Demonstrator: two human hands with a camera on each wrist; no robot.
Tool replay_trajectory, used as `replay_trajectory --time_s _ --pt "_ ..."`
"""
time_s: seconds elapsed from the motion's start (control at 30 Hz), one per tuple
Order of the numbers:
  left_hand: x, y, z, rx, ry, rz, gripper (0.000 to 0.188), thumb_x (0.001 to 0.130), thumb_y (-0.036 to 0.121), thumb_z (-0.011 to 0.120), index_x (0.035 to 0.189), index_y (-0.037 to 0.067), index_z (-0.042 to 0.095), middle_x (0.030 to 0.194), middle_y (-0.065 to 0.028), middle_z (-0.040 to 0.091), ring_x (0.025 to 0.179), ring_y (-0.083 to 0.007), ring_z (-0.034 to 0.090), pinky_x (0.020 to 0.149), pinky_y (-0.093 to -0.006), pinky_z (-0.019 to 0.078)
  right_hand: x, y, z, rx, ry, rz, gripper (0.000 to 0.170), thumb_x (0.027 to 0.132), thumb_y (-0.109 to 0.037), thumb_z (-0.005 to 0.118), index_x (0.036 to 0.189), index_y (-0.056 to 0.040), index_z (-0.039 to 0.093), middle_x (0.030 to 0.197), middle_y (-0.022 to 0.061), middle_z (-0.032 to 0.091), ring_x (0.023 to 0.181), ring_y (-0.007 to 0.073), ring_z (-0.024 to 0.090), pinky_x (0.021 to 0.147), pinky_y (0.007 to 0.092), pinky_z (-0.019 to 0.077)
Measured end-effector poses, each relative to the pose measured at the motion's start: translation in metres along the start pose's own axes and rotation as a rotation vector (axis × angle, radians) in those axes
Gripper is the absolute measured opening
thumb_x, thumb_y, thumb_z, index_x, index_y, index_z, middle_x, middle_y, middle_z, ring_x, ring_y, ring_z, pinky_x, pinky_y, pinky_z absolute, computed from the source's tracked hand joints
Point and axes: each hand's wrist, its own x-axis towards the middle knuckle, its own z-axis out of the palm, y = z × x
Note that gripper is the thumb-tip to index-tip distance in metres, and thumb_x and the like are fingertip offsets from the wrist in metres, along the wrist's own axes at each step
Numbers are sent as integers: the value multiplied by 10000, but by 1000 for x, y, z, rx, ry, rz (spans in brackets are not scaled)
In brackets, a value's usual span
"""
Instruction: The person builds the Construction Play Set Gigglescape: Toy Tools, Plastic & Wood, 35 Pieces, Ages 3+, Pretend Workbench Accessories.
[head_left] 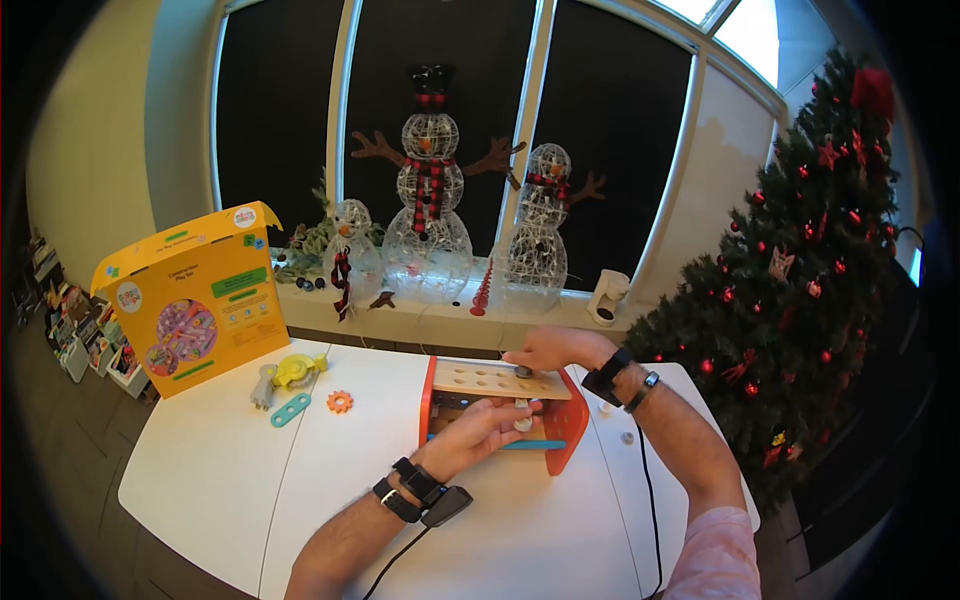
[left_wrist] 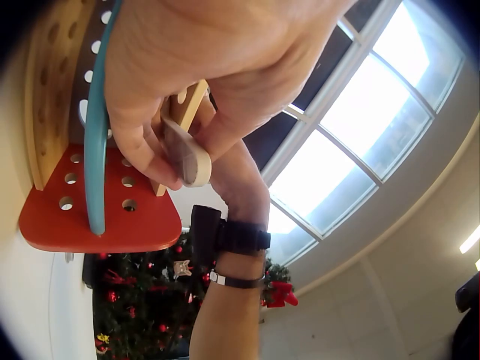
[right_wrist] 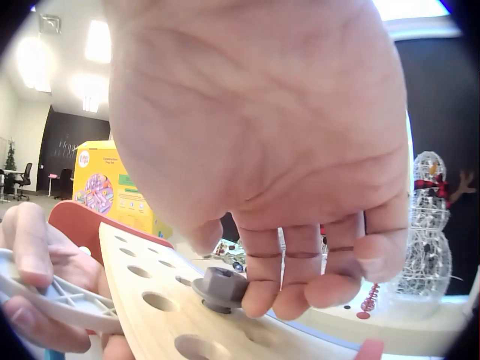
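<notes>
Here was the scene, with a tall green Christmas tree hung with red ornaments point(head_left: 800, 260) at the far right and three clear wire-like snowmen point(head_left: 428, 215) along the far window ledge. In front spread a smooth white tabletop point(head_left: 370, 490), and on its far left stood a bright yellow printed cardboard box point(head_left: 200, 300).

Right of the table's middle, there was the wooden toy bench with red perforated end panels point(head_left: 570, 430)! Its pale wooden board with round holes point(head_left: 452, 372) ran along the far side, and a blue rail point(head_left: 545, 444) crossed the near side.

Both hands were busy. The left hand point(head_left: 470, 435) reached in over the bench, fingers and thumb gripping a pale grey ribbed plastic piece point(right_wrist: 82, 304). The right hand point(head_left: 560, 350) came in from the right, its fingers curled at a grey plastic bolt with a faceted head point(right_wrist: 223, 289), one fingertip right against it. That bolt stood upright at a hole in the board.

Over on the left lay a yellow-green plastic piece point(head_left: 293, 370) beside a grey plastic piece point(head_left: 264, 388), then a flat teal strip with holes point(head_left: 291, 409), and an orange toothed gear point(head_left: 340, 401). Right of the bench sat a small grey part point(head_left: 627, 438).
</notes>
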Motion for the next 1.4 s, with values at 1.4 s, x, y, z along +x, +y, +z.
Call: replay_trajectory --time_s 1.4 --pt "-2 1 2 -26 -20 25 442 1067 36 689 1476 14 525 1383 -114 681 1152 -178 683 1066 -317 584 -14 -18 -8 -7 -161 192 653 1057 -624 523 1137 -48 821 1032 199 809 920 368 743 844 500 572"
